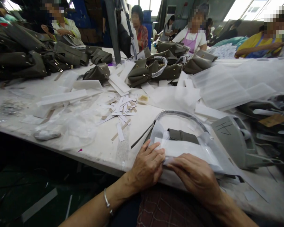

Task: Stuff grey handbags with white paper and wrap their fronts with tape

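A dark olive handbag [183,135] lies in front of me at the table's near edge, its body mostly covered by white, translucent wrapping sheet [191,151]. Clear plastic is wound around its arched handle [182,114]. My left hand [149,162] rests on the sheet's left corner, fingers bent and pressed down on it. Close beside it, my right hand [195,173] pinches the sheet's near edge between thumb and fingers. Both fingertips' undersides are hidden. A thin dark strap [142,135] sticks out to the left of the bag.
A grey tape dispenser [236,142] stands right of the bag. Paper strips [123,108] and crumpled clear plastic [73,129] litter the table [104,151]. Olive bags [153,67] are piled at the back, foam sheets [236,82] at the right. Several people work across the table.
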A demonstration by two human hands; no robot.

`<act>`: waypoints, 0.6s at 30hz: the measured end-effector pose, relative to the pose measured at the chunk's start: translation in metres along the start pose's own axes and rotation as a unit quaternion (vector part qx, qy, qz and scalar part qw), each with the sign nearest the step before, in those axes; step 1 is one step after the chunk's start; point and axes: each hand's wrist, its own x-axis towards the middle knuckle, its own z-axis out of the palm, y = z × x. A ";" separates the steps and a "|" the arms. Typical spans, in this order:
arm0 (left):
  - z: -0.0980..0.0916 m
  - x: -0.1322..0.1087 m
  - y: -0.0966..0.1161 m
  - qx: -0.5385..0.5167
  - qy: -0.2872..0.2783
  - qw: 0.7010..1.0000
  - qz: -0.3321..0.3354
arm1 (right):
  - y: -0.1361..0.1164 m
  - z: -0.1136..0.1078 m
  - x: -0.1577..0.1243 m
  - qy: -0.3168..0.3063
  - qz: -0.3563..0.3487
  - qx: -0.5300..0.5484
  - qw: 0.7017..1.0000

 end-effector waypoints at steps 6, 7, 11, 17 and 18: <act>0.005 0.016 0.005 -0.027 0.047 0.993 -0.101 | 0.025 -0.001 0.032 -0.070 0.026 -0.010 0.997; 0.009 0.019 0.005 -0.024 0.057 0.991 -0.119 | 0.030 0.001 0.035 -0.082 0.064 0.002 0.995; 0.021 0.027 0.001 -0.025 0.082 0.981 -0.173 | 0.048 0.009 0.040 -0.125 0.227 0.094 0.961; 0.025 0.030 -0.001 -0.030 0.075 0.976 -0.203 | 0.061 0.016 0.043 -0.106 0.315 0.171 0.928; 0.025 0.031 -0.001 -0.028 0.072 0.976 -0.205 | 0.062 0.017 0.044 -0.104 0.322 0.174 0.925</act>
